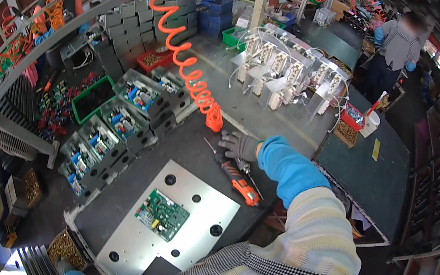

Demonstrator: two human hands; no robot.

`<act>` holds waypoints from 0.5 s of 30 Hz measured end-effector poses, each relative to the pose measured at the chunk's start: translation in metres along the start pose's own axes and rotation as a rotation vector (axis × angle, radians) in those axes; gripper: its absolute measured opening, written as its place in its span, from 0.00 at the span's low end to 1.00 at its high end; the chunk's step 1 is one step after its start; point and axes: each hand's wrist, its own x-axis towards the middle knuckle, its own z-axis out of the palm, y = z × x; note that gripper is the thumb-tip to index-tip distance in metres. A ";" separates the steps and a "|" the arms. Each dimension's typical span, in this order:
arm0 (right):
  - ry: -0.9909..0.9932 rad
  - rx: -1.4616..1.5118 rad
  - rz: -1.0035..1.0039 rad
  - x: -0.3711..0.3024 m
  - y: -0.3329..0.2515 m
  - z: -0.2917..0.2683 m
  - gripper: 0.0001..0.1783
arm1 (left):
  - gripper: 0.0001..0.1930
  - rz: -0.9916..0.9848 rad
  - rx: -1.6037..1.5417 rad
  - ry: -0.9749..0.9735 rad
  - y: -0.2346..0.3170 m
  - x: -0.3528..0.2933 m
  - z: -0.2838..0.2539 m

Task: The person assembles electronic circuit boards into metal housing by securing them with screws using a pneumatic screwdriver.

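My right hand (239,146), in a grey glove, reaches over the dark bench with its fingers apart. It is close to the lower end of an orange coiled hose (213,117). Just below the hand lies an orange and black power screwdriver (240,182), with a silver tool part (242,166) beside it. My left hand (64,265) is at the lower left, by a bin of small brass-coloured screws (62,250); its fingers are hidden. In front of me a flat metal plate (202,205) with black round pads carries a green circuit board (162,214).
Metal housings (129,116) with electronic parts line the bench's left side, near a green crate (92,98). White wired assemblies (279,68) stand on the far bench. At right are a red bin (353,117) and a white tub (371,123). Another person (394,53) stands beyond.
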 end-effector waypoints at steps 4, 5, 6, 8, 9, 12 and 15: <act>-0.123 0.086 -0.022 0.005 0.017 -0.004 0.15 | 0.16 0.110 -0.067 -0.168 0.043 -0.001 0.034; -0.170 0.033 -0.098 0.005 0.017 -0.008 0.14 | 0.17 0.135 -0.074 -0.209 0.049 0.000 0.035; -0.220 -0.021 -0.172 0.002 0.018 -0.014 0.13 | 0.17 0.160 -0.084 -0.254 0.054 0.000 0.039; -0.227 0.015 -0.147 -0.020 0.028 -0.033 0.14 | 0.17 0.204 -0.098 -0.359 0.064 -0.006 0.050; -0.244 0.002 -0.133 -0.033 0.032 -0.053 0.15 | 0.17 0.221 -0.099 -0.404 0.065 -0.009 0.048; -0.243 0.033 0.018 -0.069 0.032 -0.108 0.19 | 0.18 0.273 -0.107 -0.558 0.066 -0.015 0.052; -0.334 0.233 0.267 -0.073 0.008 -0.169 0.23 | 0.19 0.310 -0.124 -0.694 0.052 -0.025 0.049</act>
